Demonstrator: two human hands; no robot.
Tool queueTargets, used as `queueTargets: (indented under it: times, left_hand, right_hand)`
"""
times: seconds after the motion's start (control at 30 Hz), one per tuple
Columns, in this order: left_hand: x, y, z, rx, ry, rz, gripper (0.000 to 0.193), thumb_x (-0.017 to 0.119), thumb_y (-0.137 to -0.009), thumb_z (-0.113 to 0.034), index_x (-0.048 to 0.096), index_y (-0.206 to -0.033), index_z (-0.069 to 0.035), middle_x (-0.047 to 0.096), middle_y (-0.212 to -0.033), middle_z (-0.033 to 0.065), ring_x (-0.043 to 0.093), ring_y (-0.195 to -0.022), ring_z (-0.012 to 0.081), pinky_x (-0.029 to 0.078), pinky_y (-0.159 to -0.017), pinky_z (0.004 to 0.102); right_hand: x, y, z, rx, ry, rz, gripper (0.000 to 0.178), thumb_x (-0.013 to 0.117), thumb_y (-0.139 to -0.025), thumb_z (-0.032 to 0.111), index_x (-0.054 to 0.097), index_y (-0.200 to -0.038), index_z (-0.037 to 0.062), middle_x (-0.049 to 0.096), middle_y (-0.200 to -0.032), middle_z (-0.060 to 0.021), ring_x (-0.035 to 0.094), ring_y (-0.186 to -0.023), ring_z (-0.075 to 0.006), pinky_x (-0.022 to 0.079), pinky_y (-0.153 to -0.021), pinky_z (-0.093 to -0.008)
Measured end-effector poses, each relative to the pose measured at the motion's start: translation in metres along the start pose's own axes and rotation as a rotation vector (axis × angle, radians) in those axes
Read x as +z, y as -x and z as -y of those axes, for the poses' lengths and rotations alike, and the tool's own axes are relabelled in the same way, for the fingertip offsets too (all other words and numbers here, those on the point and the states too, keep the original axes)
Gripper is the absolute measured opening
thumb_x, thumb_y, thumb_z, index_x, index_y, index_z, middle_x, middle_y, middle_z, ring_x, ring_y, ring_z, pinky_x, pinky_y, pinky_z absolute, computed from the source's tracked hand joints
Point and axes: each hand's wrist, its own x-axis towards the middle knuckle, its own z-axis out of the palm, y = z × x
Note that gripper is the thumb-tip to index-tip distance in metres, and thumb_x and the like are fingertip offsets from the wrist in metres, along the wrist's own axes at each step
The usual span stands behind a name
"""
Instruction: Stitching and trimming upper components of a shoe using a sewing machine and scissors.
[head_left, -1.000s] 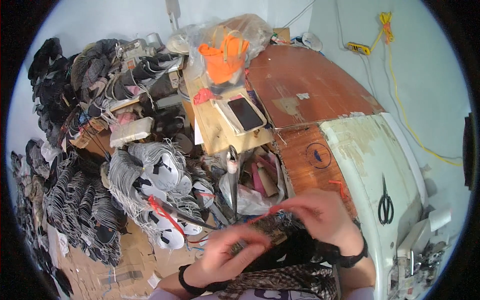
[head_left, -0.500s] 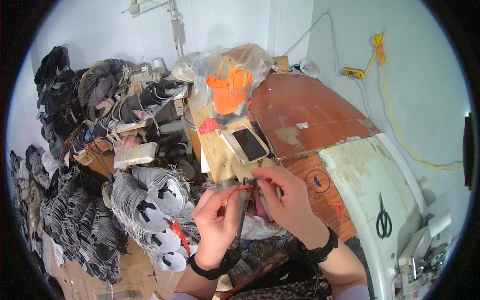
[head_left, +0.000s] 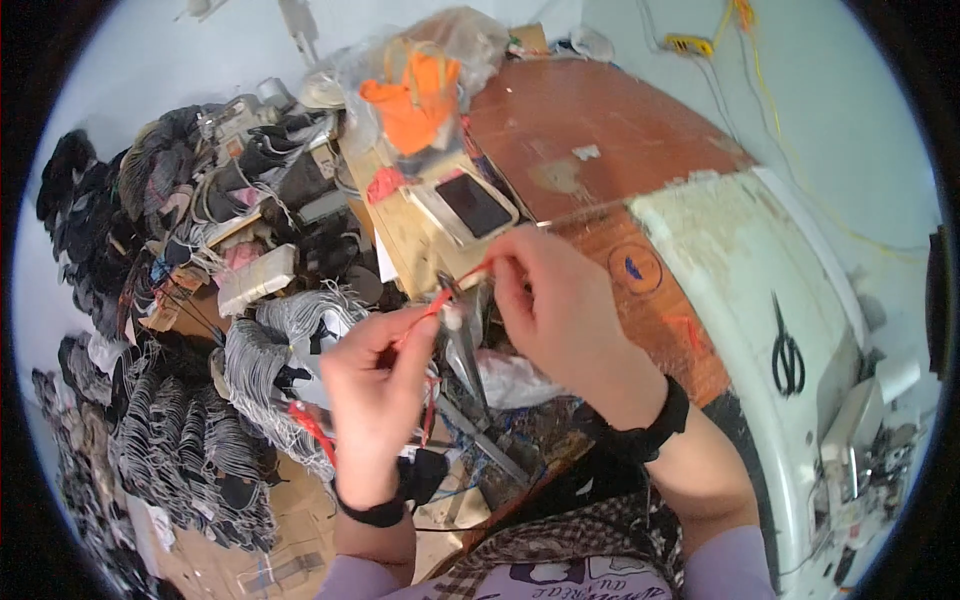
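Note:
A thin red strip (head_left: 441,300) runs between my two hands, across the top of an upright grey metal piece (head_left: 463,352) with a tapering lower end. My left hand (head_left: 375,385) pinches the strip between thumb and fingers on the left of the metal. On the other side my right hand (head_left: 565,300) is closed on the strip's other end, at thumb and fingertip. More red material (head_left: 312,430) shows by my left wrist, near a tool partly hidden by that arm. I cannot make out how the strip meets the metal.
Bundles of grey fringed pieces (head_left: 190,455) pile up on the left. Beyond my hands a phone (head_left: 472,205) lies on a pale tray, with an orange bag (head_left: 412,105) behind it. Black scissors (head_left: 787,350) rest on the pale worn surface (head_left: 715,270) at right.
My hands have moved apart, and the red strip now stretches visibly between them. The whole view has shifted, so the bench items sit higher in the picture.

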Motion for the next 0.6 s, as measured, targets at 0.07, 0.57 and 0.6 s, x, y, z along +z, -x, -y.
queueTargets:
  times: [0.07, 0.57, 0.6]
  left_hand:
    - [-0.006, 0.003, -0.002, -0.303, 0.166, 0.085, 0.016, 0.063, -0.091, -0.011, 0.070, -0.092, 0.004, 0.068, -0.077, 0.0060, 0.054, -0.053, 0.0076, 0.044, -0.052, 0.0213]
    - [0.005, 0.026, 0.020, -0.117, 0.402, 0.078, 0.010, 0.065, -0.091, -0.009, 0.063, -0.094, 0.000, 0.058, -0.072, -0.0019, 0.050, -0.060, 0.0040, 0.040, -0.054, 0.0181]
    - [0.002, 0.028, 0.022, -0.218, 0.254, 0.194, 0.010, 0.065, -0.091, -0.010, 0.063, -0.094, 0.000, 0.059, -0.072, -0.0015, 0.050, -0.060, 0.0039, 0.040, -0.054, 0.0181]
  right_hand:
    - [-0.007, 0.011, -0.004, 0.129, -0.053, -0.027, 0.005, 0.057, -0.086, 0.009, 0.054, -0.085, 0.0051, 0.060, -0.075, -0.0158, 0.061, -0.073, -0.0351, 0.048, -0.063, -0.0441]
    - [-0.011, 0.025, 0.023, 1.039, -1.437, 0.474, 0.020, 0.054, -0.099, 0.024, 0.060, -0.105, 0.0068, 0.050, -0.068, 0.0040, 0.032, -0.049, -0.0002, 0.022, -0.044, -0.0175]
    - [-0.009, 0.022, 0.022, 1.002, -1.488, 0.550, 0.018, 0.056, -0.098, 0.023, 0.059, -0.105, 0.0070, 0.051, -0.068, 0.0036, 0.033, -0.049, -0.0004, 0.022, -0.044, -0.0174]
